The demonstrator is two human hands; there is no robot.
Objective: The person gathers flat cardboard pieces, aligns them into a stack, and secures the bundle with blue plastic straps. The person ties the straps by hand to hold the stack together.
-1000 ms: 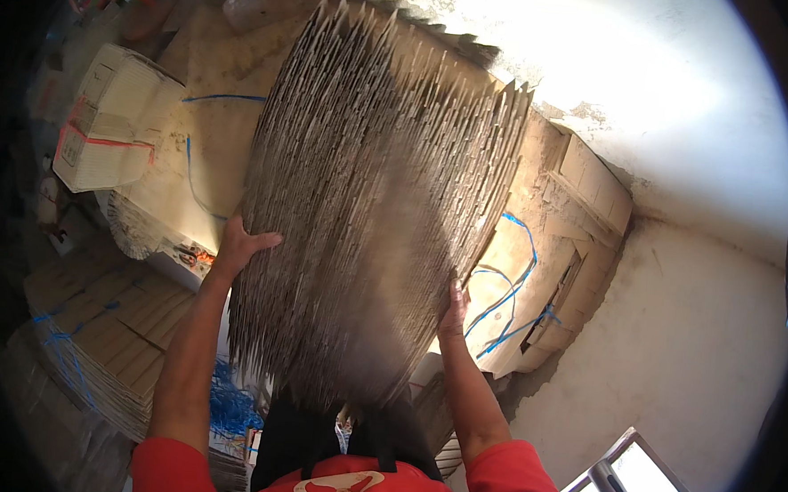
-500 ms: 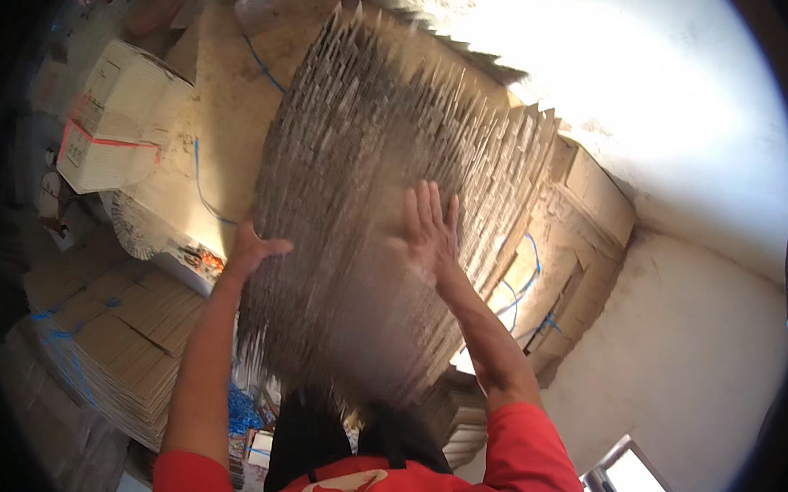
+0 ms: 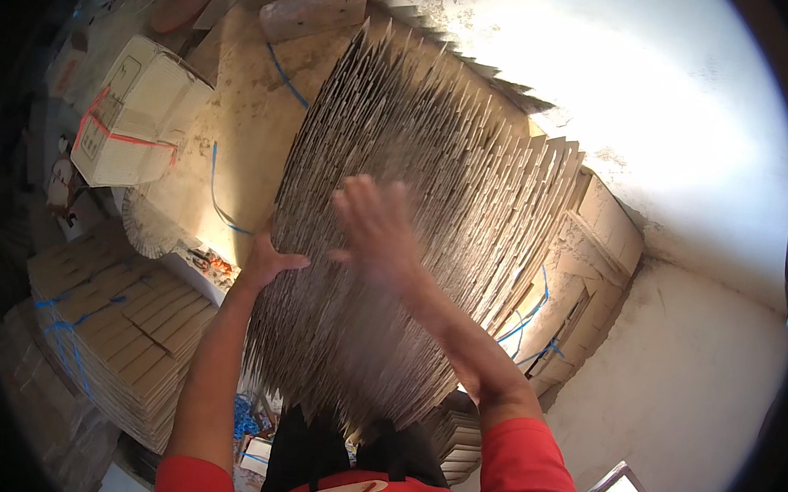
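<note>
A broad bundle of flat cardboard sheets [image 3: 486,197], packed on edge with their brown rims facing up, stands in front of me. My left hand [image 3: 270,259] rests against the bundle's left side, its thumb stretched over the upper rims and its other fingers partly hidden behind that side. Over the middle of the bundle is my right hand [image 3: 379,232], slightly blurred, with fingers extended and nothing held. Whether its palm touches the rims I cannot tell.
Tied stacks of flat cardboard [image 3: 122,330] lie at the lower left. A white carton with red strap [image 3: 138,117] is at the upper left. Blue straps [image 3: 283,75] trail over the cardboard surface. More stacked cardboard [image 3: 604,226] stands at the right, beside a pale wall [image 3: 674,350].
My right hand has moved left across the top of the bundle, toward my left hand. The whole view has shifted slightly; my left hand stays at the bundle's left side.
</note>
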